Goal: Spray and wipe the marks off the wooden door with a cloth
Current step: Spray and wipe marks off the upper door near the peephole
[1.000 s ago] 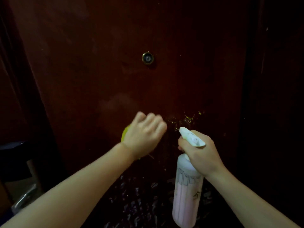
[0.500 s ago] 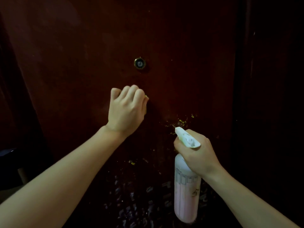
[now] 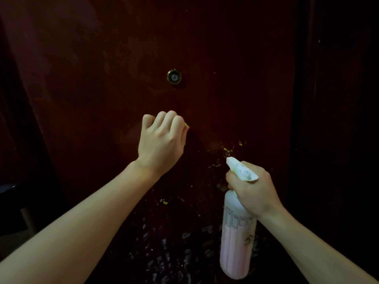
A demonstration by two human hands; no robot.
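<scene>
Moved up and left since a second ago, from beside the yellow specks to a spot at mid-frame, just below the peephole (image 3: pixel 174 76): the left hand (image 3: pixel 162 140), and with it the cloth (image 3: pixel 186 124). Over the last half second hardly shifted at all, so probably scrubbing one patch with short strokes rather than sweeping. Meaning for the task, as a judgement: wiping now under way on the middle of the wooden door (image 3: pixel 102 78), with the dirtier area to the lower right passed over for the moment and yet to be cleaned.

Left hand closed into a fist, knuckles toward the camera, bunched round the cloth and pressing it against the door; only a small yellow-green edge of cloth visible past the fingers at the upper right of the fist, and a faint sliver at the heel of the palm.

Right hand (image 3: pixel 254 191) at lower right of the frame, much where it was before, wrapped round the neck of the spray bottle (image 3: pixel 238 242), fingers curled under the white nozzle head (image 3: pixel 242 169). Nozzle aimed up and left toward the yellow marks (image 3: pixel 228 150) just above it. Whether the trigger is squeezed: cannot tell, fingers hidden behind the head. Bottle hanging upright, pale pink liquid inside, apparently held a little off the door.

More yellow flecks lower down at centre (image 3: pixel 164 201), and pale smeared scribbles (image 3: pixel 184 253) along the bottom of the frame, all untouched as yet
</scene>
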